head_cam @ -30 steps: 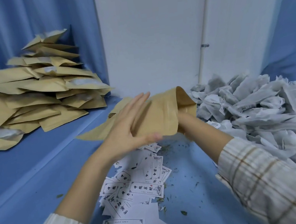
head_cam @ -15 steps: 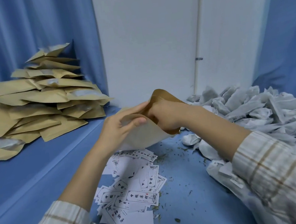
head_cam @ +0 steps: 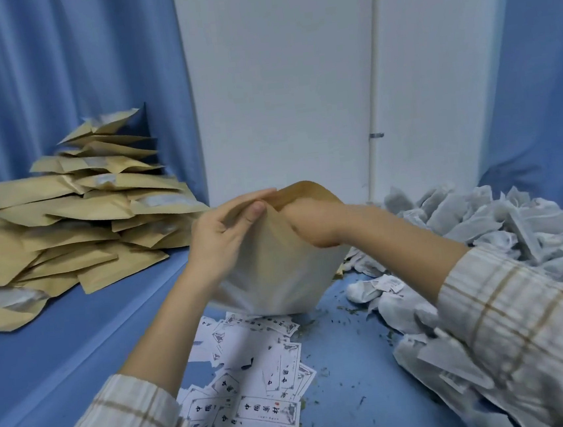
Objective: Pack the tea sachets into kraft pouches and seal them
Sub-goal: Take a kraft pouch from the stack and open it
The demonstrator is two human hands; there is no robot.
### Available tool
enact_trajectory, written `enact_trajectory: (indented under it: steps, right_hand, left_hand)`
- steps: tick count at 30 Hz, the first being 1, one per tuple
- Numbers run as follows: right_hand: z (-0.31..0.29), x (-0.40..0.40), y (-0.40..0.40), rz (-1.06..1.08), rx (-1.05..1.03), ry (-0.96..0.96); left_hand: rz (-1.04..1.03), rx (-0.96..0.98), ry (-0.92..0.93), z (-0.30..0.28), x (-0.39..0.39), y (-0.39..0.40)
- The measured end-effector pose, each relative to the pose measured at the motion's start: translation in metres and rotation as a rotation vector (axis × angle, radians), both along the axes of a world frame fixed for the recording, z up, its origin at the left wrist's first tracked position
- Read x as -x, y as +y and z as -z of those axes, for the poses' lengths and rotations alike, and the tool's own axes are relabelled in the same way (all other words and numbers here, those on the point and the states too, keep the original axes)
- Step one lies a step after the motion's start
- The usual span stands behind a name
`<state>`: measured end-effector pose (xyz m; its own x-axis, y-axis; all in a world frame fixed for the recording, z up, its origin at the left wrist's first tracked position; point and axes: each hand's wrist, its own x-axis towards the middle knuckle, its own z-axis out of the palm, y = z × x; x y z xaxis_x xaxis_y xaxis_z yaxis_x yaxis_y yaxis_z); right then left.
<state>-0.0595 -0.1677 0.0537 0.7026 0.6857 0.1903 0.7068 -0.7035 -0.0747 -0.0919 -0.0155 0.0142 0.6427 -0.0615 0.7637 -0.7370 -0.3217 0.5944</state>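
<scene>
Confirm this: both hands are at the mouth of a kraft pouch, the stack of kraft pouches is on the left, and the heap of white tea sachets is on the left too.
Not quite. The tea sachets lie on the right, as the head view shows. The rest holds: the left hand and right hand work at the mouth of the pouch, and the stack of pouches is on the left.

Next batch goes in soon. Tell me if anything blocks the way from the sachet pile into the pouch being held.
Nothing visible blocks it. The left hand pinches the pouch mouth, the right hand reaches into it, and the sachet pile lies directly right.
</scene>
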Motion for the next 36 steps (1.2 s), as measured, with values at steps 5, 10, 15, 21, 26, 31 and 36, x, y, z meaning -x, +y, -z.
enact_trajectory:
  steps: [5, 10, 15, 21, 26, 31, 36]
  right_hand:
    - [-0.037, 0.004, -0.032, -0.133, -0.444, -0.207]
    - [-0.051, 0.007, -0.050, -0.087, -0.370, -0.253]
    - [-0.058, -0.001, -0.060, -0.026, -0.556, -0.247]
    - [-0.051, -0.016, -0.068, 0.025, -0.738, -0.291]
    - [-0.034, -0.029, -0.074, 0.094, -0.663, -0.137]
    - [-0.026, -0.041, -0.079, 0.078, -0.578, -0.216]
    - [-0.020, -0.044, -0.078, 0.195, -0.321, -0.287]
  left_hand:
    - [-0.087, 0.141, 0.018, -0.022, -0.010, 0.014]
    - [-0.124, 0.242, 0.057, -0.049, -0.015, 0.021]
    - [-0.118, 0.324, 0.119, -0.061, -0.016, 0.027]
    - [-0.048, 0.399, 0.234, -0.052, -0.020, 0.020]
    - [-0.036, 0.437, 0.286, -0.034, -0.023, 0.012]
    - [0.024, 0.412, 0.415, -0.021, -0.029, 0.015]
    - [-0.065, 0.401, 0.432, -0.004, -0.033, 0.005]
